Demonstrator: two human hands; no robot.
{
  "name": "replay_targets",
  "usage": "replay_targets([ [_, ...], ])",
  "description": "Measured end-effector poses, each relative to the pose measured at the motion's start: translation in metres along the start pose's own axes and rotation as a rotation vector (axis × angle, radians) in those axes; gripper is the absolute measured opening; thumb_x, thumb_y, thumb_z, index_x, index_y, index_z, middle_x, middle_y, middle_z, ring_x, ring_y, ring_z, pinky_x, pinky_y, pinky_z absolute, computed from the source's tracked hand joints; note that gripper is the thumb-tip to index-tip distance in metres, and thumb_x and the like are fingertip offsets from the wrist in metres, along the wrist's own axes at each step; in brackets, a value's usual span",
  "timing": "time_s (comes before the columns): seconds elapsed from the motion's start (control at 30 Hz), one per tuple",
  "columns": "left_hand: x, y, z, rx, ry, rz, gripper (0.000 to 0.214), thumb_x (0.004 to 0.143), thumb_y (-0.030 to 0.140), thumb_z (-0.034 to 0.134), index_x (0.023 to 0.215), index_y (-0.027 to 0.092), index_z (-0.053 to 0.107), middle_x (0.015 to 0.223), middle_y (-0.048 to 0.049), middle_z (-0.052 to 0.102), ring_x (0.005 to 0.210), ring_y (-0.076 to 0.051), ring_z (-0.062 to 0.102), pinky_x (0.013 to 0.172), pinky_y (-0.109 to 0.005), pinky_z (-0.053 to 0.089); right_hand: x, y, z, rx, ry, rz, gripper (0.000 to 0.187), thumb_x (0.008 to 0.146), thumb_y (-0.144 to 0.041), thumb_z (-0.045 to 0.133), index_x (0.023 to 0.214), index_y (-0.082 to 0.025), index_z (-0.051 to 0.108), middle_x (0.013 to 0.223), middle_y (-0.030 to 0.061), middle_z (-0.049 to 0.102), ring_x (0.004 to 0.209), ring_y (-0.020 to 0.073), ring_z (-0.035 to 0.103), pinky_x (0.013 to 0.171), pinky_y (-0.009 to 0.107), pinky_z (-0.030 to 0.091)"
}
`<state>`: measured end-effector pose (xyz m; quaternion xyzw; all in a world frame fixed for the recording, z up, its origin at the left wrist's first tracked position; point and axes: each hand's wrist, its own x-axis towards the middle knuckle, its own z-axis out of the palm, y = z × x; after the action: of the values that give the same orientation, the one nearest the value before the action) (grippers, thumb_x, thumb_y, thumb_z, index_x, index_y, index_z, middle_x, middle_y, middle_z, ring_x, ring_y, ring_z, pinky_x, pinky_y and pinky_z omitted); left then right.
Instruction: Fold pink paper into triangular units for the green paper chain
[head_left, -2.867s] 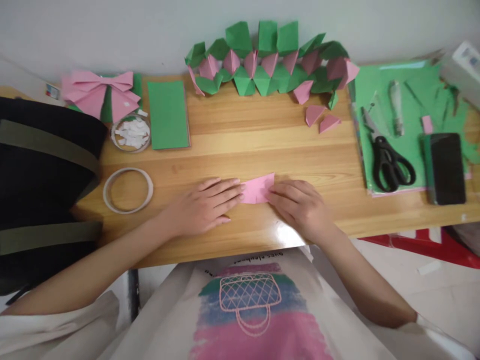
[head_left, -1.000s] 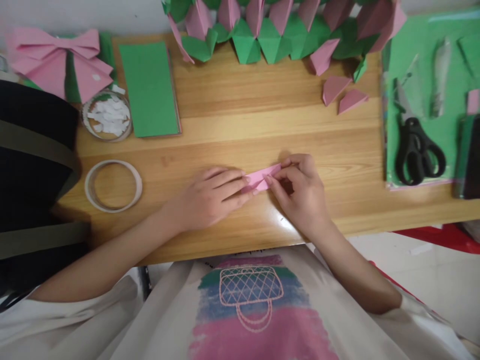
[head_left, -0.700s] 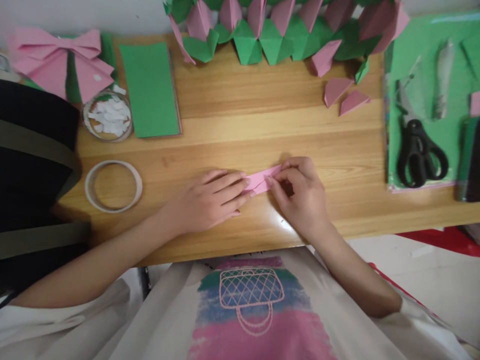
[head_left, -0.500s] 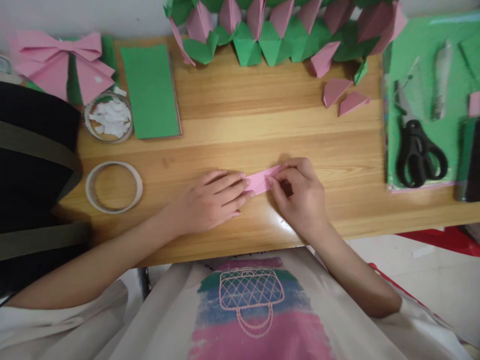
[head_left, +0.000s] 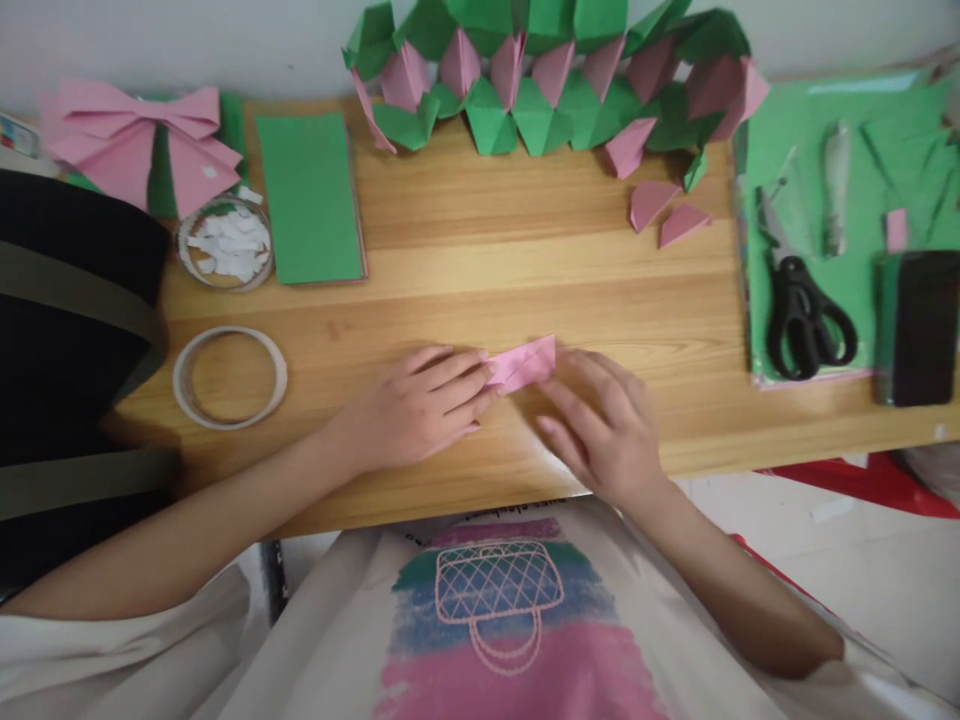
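Observation:
A small folded strip of pink paper (head_left: 525, 363) lies on the wooden table (head_left: 480, 250) in front of me. My left hand (head_left: 429, 408) rests flat with its fingers stretched out, and the fingertips press on the strip's left end. Just off the strip's right end is my right hand (head_left: 611, 425), its fingers apart and slightly blurred, with nothing held. Creases show across the paper, and its left end is hidden under my fingertips.
Along the back stands a green and pink folded-paper structure (head_left: 517, 85), with loose pink pieces (head_left: 684, 225) near it. On the left are green paper sheets (head_left: 311, 200), a tape roll (head_left: 230, 378), a dish of white scraps (head_left: 227, 243) and a pink bow (head_left: 142, 130). Scissors (head_left: 806, 310) and a phone (head_left: 926, 328) lie right.
My right hand has let go of the strip's right end and moved slightly right and down, its fingers spreading. My left hand stays put on the paper. The camera view has shifted slightly.

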<state>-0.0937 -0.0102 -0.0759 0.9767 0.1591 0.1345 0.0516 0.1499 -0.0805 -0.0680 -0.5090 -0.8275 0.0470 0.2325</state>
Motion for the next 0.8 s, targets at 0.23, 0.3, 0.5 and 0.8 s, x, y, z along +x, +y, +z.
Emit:
replay_targets([
  [0.23, 0.001, 0.0, -0.002, -0.01, -0.021, -0.009, 0.03, 0.096, 0.028, 0.055, 0.12, 0.012, 0.064, 0.122, -0.012, 0.071, 0.118, -0.028, 0.063, 0.098, -0.042, 0.048, -0.017, -0.003, 0.0, -0.085, -0.292, -0.01, 0.063, 0.093, -0.051, 0.052, 0.145, -0.016, 0.043, 0.151, 0.021, 0.046, 0.14, 0.0342, 0.043, 0.107, 0.053, 0.041],
  [0.3, 0.0, 0.0, -0.002, -0.006, -0.016, -0.01, 0.03, 0.097, 0.028, 0.053, 0.12, 0.013, 0.064, 0.122, -0.0115, 0.071, 0.118, -0.027, 0.063, 0.098, -0.041, 0.048, -0.017, -0.003, 0.002, -0.084, -0.287, 0.0, 0.064, 0.093, -0.051, 0.051, 0.147, -0.017, 0.041, 0.151, 0.0209, 0.046, 0.14, 0.0337, 0.043, 0.108, 0.053, 0.04],
  [0.5, 0.0, 0.001, 0.0, -0.009, -0.01, -0.002, 0.03, 0.098, 0.028, 0.052, 0.119, 0.011, 0.064, 0.122, -0.0132, 0.071, 0.118, -0.029, 0.064, 0.097, -0.043, 0.049, -0.017, -0.005, 0.003, -0.096, -0.271, 0.013, 0.064, 0.095, -0.051, 0.048, 0.146, -0.014, 0.042, 0.149, 0.021, 0.048, 0.138, 0.033, 0.046, 0.108, 0.051, 0.04],
  [0.8, -0.004, -0.008, -0.009, -0.098, -0.056, 0.022, 0.03, 0.099, 0.025, 0.049, 0.12, 0.009, 0.063, 0.126, -0.0164, 0.069, 0.127, -0.027, 0.059, 0.103, -0.04, 0.048, -0.013, -0.011, 0.003, -0.111, -0.249, 0.034, 0.062, 0.094, -0.049, 0.049, 0.143, -0.011, 0.045, 0.146, 0.0231, 0.051, 0.134, 0.0352, 0.05, 0.105, 0.052, 0.042],
])
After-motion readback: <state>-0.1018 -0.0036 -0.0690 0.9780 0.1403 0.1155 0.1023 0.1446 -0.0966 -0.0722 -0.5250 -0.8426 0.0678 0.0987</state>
